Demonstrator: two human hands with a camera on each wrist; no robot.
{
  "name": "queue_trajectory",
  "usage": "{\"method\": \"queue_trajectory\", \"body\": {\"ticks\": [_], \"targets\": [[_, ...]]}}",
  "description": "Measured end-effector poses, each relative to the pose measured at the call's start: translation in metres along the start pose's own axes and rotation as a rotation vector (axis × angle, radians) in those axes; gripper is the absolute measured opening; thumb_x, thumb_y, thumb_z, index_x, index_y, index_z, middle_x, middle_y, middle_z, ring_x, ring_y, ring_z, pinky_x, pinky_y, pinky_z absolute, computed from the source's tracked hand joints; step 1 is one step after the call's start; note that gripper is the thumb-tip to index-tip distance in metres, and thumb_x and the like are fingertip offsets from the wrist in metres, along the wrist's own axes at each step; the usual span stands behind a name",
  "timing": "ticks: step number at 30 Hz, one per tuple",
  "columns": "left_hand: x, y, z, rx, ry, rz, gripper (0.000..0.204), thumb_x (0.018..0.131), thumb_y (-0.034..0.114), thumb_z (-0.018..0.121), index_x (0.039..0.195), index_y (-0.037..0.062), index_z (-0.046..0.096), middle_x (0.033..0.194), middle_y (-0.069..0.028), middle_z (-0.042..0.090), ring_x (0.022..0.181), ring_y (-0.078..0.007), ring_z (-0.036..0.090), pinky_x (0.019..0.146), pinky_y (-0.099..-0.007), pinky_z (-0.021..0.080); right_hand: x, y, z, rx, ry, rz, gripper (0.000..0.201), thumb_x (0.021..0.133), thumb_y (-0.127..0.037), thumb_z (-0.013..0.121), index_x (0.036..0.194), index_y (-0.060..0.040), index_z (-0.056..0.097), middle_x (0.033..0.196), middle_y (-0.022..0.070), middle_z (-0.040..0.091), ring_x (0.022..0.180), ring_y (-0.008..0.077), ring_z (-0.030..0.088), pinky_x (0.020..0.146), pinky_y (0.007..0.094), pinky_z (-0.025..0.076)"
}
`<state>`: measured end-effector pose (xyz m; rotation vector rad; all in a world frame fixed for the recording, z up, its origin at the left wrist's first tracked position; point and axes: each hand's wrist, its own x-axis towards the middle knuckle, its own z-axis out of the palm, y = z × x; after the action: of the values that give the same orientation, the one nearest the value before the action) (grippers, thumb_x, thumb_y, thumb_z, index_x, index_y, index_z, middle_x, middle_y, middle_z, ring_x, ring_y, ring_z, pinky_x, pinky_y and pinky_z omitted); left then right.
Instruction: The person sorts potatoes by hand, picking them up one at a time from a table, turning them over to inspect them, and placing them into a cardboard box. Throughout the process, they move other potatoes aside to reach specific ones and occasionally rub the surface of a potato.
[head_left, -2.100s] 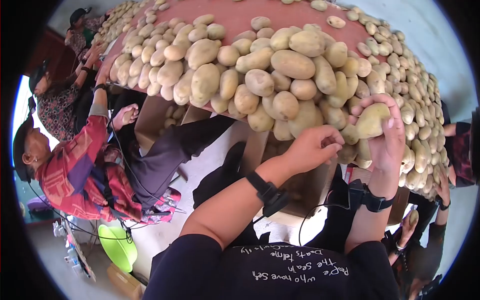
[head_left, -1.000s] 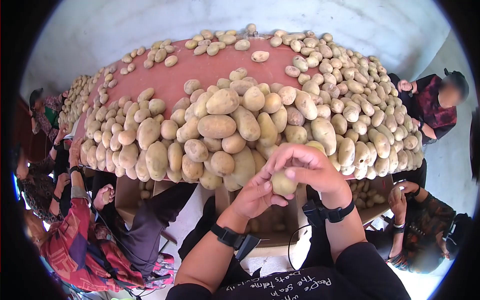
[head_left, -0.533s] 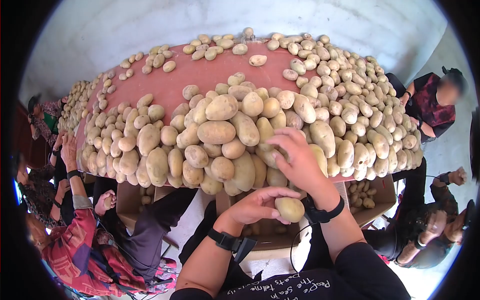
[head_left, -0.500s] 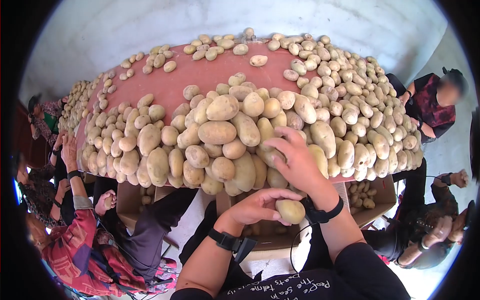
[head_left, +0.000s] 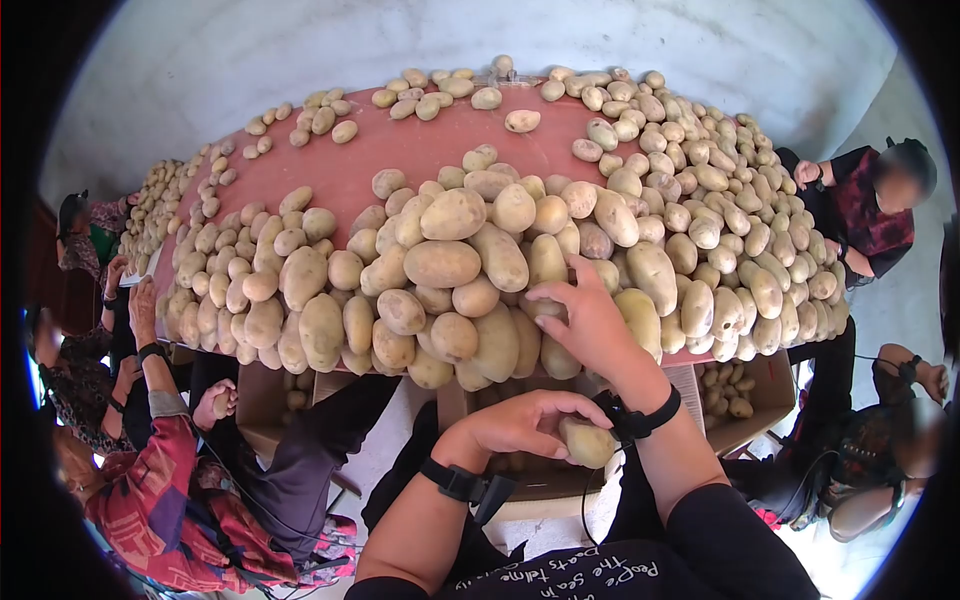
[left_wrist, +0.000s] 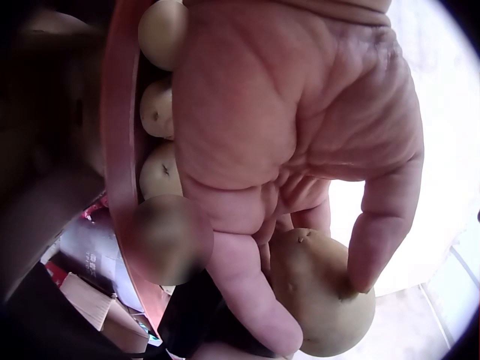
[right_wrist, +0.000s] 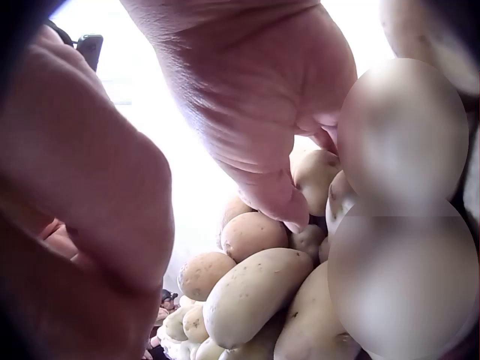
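Note:
In the head view my left hand (head_left: 525, 420) grips a yellowish potato (head_left: 588, 445) in front of the table edge. Fingers and thumb hold the same potato (left_wrist: 322, 292) from both sides in the left wrist view. My right hand (head_left: 598, 325) reaches up to the front of the heap, its fingers and thumb bent round a potato (head_left: 540, 308) that is partly covered. Seen from the right wrist, that hand (right_wrist: 255, 112) comes down among the heaped potatoes, with fingertips close to a small potato (right_wrist: 307, 239) and a long potato (right_wrist: 259, 296) below.
Potatoes lie heaped along the front and right of a red table (head_left: 400, 150). Below it stand cardboard boxes (head_left: 755, 410) with potatoes inside. People sit close on both sides, one in a red patterned jacket (head_left: 180, 490). A cable (head_left: 587, 495) hangs from my right wrist camera.
Both hands were together at a potato one second ago. My right hand has since moved away to the heap, while the left hand has lowered slightly with the potato.

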<state>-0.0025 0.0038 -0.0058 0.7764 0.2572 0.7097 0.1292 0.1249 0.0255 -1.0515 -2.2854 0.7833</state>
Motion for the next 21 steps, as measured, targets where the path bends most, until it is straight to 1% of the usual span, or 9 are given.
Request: {"method": "queue_trajectory", "body": {"ticks": [3, 6, 9, 11, 14, 17, 18, 20, 21], "targets": [[0.001, 0.001, 0.000, 0.038, -0.003, -0.036, 0.056, 0.081, 0.002, 0.071, 0.134, -0.0027, 0.054, 0.125, -0.0094, 0.059, 0.114, -0.0173, 0.060, 0.095, -0.0307, 0.050, 0.000, 0.006, -0.002, 0.078, 0.066, 0.024, 0.025, 0.078, -0.003, 0.075, 0.101, -0.0142, 0.071, 0.137, 0.0264, 0.047, 0.125, 0.0447, 0.051, 0.103, 0.0431, 0.047], [0.003, 0.003, 0.001, 0.111, 0.020, -0.080, 0.054, 0.080, -0.001, 0.067, 0.133, -0.0010, 0.055, 0.124, -0.0086, 0.059, 0.109, -0.0151, 0.060, 0.089, -0.0278, 0.051, 0.001, 0.014, -0.003, 0.186, 0.107, 0.080, 0.020, 0.080, -0.001, 0.073, 0.096, -0.0120, 0.071, 0.131, 0.0237, 0.053, 0.122, 0.0415, 0.054, 0.099, 0.0422, 0.049], [0.006, 0.002, 0.000, 0.203, 0.041, -0.125, 0.052, 0.079, -0.002, 0.064, 0.130, 0.0008, 0.057, 0.123, -0.0068, 0.059, 0.103, -0.0129, 0.061, 0.082, -0.0250, 0.052, 0.001, 0.017, -0.008, 0.265, 0.100, 0.125, 0.016, 0.081, -0.001, 0.072, 0.093, -0.0101, 0.070, 0.127, 0.0213, 0.056, 0.117, 0.0392, 0.058, 0.096, 0.0415, 0.049], [0.007, 0.000, -0.002, 0.261, 0.048, -0.152, 0.051, 0.078, -0.002, 0.063, 0.128, 0.0021, 0.059, 0.122, -0.0051, 0.058, 0.097, -0.0117, 0.061, 0.078, -0.0233, 0.052, 0.000, 0.017, -0.012, 0.296, 0.088, 0.136, 0.015, 0.081, 0.000, 0.071, 0.094, -0.0088, 0.070, 0.124, 0.0187, 0.057, 0.112, 0.0345, 0.060, 0.092, 0.0386, 0.050], [0.009, 0.005, -0.001, 0.489, 0.051, -0.167, 0.051, 0.075, -0.003, 0.060, 0.126, 0.0055, 0.063, 0.121, -0.0039, 0.055, 0.091, -0.0112, 0.061, 0.073, -0.0215, 0.051, -0.001, 0.011, -0.024, 0.369, 0.076, 0.159, 0.014, 0.082, 0.000, 0.070, 0.094, -0.0074, 0.068, 0.117, 0.0129, 0.059, 0.103, 0.0258, 0.060, 0.085, 0.0337, 0.049], [0.011, 0.006, -0.001, 0.597, 0.059, -0.230, 0.051, 0.072, -0.004, 0.058, 0.122, 0.0080, 0.066, 0.122, -0.0042, 0.055, 0.093, -0.0130, 0.061, 0.073, -0.0231, 0.051, 0.000, 0.020, -0.029, 0.477, 0.063, 0.148, 0.011, 0.085, -0.002, 0.068, 0.094, -0.0067, 0.067, 0.107, 0.0053, 0.061, 0.095, 0.0171, 0.058, 0.080, 0.0303, 0.047], [0.012, 0.004, -0.003, 0.628, 0.043, -0.211, 0.051, 0.072, -0.005, 0.058, 0.121, 0.0081, 0.066, 0.122, -0.0044, 0.055, 0.094, -0.0136, 0.061, 0.074, -0.0239, 0.051, 0.000, 0.023, -0.031, 0.517, 0.060, 0.138, 0.010, 0.086, -0.002, 0.068, 0.094, -0.0064, 0.067, 0.103, 0.0026, 0.061, 0.093, 0.0143, 0.057, 0.079, 0.0295, 0.047], [0.013, -0.005, -0.008, 0.689, 0.011, -0.175, 0.051, 0.071, -0.005, 0.058, 0.119, 0.0084, 0.067, 0.122, -0.0048, 0.055, 0.097, -0.0149, 0.060, 0.075, -0.0256, 0.051, -0.001, 0.026, -0.038, 0.654, -0.011, 0.187, 0.008, 0.088, -0.003, 0.067, 0.095, -0.0070, 0.066, 0.099, -0.0007, 0.061, 0.091, 0.0108, 0.056, 0.078, 0.0282, 0.047], [0.015, -0.004, -0.008, 0.704, 0.001, -0.182, 0.051, 0.071, -0.005, 0.058, 0.118, 0.0084, 0.068, 0.122, -0.0047, 0.055, 0.099, -0.0155, 0.060, 0.076, -0.0260, 0.051, -0.002, 0.026, -0.042, 0.723, -0.046, 0.211, 0.007, 0.090, -0.004, 0.066, 0.096, -0.0073, 0.066, 0.097, -0.0023, 0.061, 0.090, 0.0091, 0.056, 0.078, 0.0276, 0.047]]}}
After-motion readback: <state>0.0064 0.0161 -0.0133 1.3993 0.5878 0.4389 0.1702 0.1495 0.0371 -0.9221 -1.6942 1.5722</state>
